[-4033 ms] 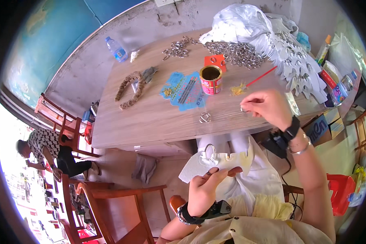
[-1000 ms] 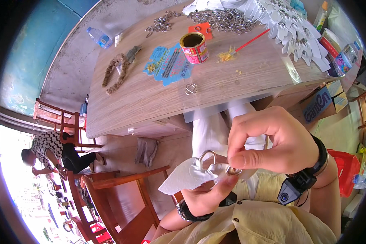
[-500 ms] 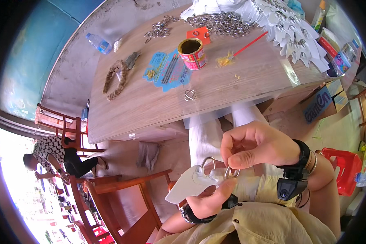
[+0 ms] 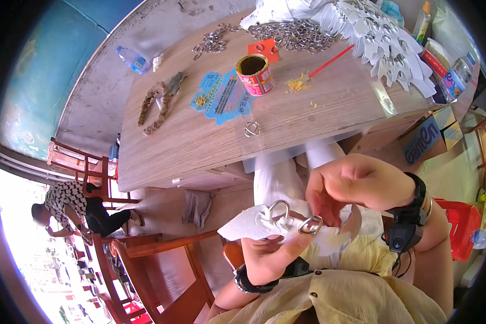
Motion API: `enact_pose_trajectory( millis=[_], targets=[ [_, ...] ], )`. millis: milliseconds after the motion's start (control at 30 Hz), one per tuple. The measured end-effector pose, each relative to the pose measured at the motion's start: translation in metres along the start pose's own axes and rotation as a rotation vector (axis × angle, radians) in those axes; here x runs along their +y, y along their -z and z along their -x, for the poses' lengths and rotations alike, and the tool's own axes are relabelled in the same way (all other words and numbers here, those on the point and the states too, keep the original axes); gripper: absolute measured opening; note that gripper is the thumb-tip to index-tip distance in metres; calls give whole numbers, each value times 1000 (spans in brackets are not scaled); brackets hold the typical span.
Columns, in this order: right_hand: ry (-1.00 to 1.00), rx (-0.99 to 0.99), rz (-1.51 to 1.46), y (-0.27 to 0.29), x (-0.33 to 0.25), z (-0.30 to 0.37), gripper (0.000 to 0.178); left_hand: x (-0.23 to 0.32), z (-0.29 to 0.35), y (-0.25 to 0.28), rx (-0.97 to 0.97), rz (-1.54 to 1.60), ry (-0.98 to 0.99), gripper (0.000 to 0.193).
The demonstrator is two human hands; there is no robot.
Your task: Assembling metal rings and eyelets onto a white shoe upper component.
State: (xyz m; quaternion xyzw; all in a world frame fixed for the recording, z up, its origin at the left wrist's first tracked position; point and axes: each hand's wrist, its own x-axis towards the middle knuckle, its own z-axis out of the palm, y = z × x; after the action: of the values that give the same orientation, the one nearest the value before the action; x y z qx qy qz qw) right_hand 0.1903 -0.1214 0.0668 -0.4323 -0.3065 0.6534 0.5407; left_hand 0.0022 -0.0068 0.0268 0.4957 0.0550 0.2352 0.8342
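Note:
My left hand (image 4: 270,260) is closed on a white flat piece (image 4: 237,224) of leather-like material, its thumb lying just below a metal ring. Two silvery metal rings sit on the piece: one ring (image 4: 279,208) stands up near its middle, the other ring (image 4: 310,225) lies by my left thumb tip. My right hand (image 4: 351,186) is just right of the rings, fingers curled down at the piece's right end. That end curves upward as a flap (image 4: 352,222) beside the fingertips; the exact grip is partly hidden and blurred.
On the wooden table (image 4: 200,156) are an open tin (image 4: 255,75), loose rings (image 4: 251,128), a heap of rings (image 4: 297,33), stacked white pieces (image 4: 389,48) and a red stick (image 4: 332,60) near yellow residue. Chairs (image 4: 167,259) and a person (image 4: 70,208) are at left.
My right hand has left the ring near my left thumb and moved right, its fingers turning down. The white piece is tilted flatter, and its right end now bends up.

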Motion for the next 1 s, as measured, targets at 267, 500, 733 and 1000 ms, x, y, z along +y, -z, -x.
enact_pose_trajectory(
  millis=[267, 500, 733, 1000],
  targets=[
    [-178, 75, 88, 0, 0, 10, 23, 1, -3, -3, 138, -292, 123, 40],
    [-175, 4, 82, -5, 0, 5, 28, 1, -12, 1, -75, -197, 116, 37],
    [-179, 14, 108, -7, -3, 6, 27, 2, -13, 1, -39, -300, 54, 39],
    [-49, 97, 238, -6, 1, 3, 20, 0, -14, 2, -45, -305, -13, 41]
  ],
)
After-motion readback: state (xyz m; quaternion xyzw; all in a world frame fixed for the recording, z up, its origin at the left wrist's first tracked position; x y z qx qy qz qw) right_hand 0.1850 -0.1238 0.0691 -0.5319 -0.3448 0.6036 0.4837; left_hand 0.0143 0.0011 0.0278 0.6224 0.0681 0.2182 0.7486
